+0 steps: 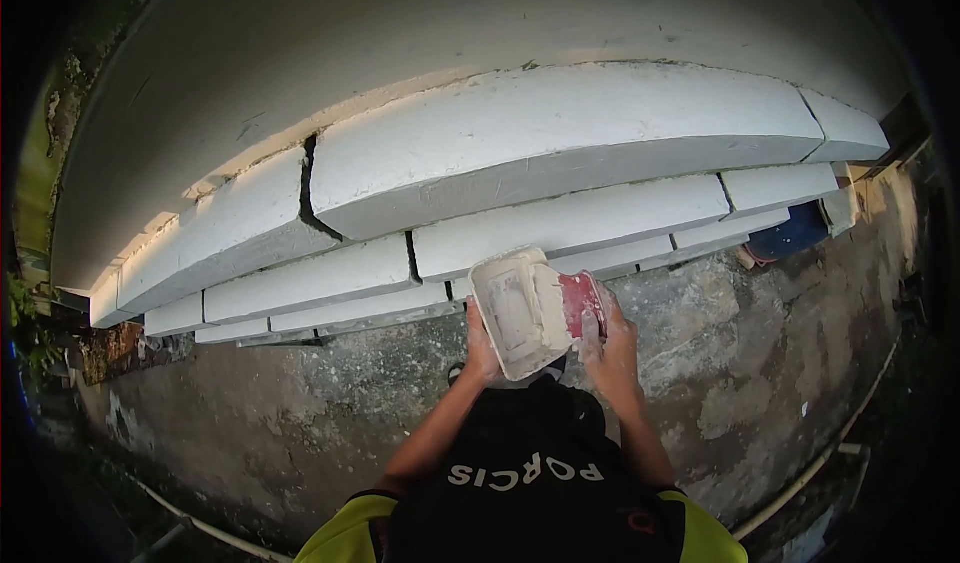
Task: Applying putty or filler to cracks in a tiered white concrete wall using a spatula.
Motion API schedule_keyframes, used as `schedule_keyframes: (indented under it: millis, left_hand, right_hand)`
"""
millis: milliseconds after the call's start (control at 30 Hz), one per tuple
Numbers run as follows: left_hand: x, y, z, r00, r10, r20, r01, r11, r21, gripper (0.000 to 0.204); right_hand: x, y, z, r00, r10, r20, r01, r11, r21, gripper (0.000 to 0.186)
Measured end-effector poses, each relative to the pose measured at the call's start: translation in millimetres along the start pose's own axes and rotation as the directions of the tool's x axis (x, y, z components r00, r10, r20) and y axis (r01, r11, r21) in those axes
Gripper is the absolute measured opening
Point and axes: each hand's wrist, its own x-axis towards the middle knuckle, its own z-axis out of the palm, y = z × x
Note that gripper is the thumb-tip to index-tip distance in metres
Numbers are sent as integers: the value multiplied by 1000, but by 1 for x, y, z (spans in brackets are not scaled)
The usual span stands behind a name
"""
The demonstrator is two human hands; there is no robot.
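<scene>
My left hand (482,351) is closed around the left side of a cream rectangular tub (487,303), its fingers partly hidden behind it. Pale wet-looking paste (513,308) coats the inside of the tub. In my right hand (615,358) is a red scraper (579,299), gripped between thumb and fingers and smeared with the same paste. The scraper's left end meets the thick paste at the tub's right rim. Just beyond my hands runs a low stepped wall of white blocks (560,168), with dark upright gaps between some of them.
Behind the blocks rises a plain grey wall (450,23). A dark blue container (795,231) stands at the right end of the block rows. Stained concrete floor (330,393) lies around my feet. A pale pipe (800,503) crosses the lower right.
</scene>
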Motion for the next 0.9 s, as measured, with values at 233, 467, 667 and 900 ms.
schedule_keyframes:
  millis: [233,467,667,900]
  left_hand:
    - [5,-20,-18,992,111,-62,-109,993,40,78]
    - [-3,-18,-17,983,164,-85,-155,983,100,74]
    - [0,-19,-36,982,181,-59,-176,981,76,77]
    - [-17,1,-26,991,125,-38,-127,991,-50,75]
  right_hand:
    - [0,14,12,993,-107,48,115,972,-205,36]
    - [-15,7,14,954,-279,-108,234,921,-312,35]
    - [-27,10,32,959,-283,-30,268,932,-245,33]
    - [-36,-1,51,974,-223,-39,208,948,-242,32]
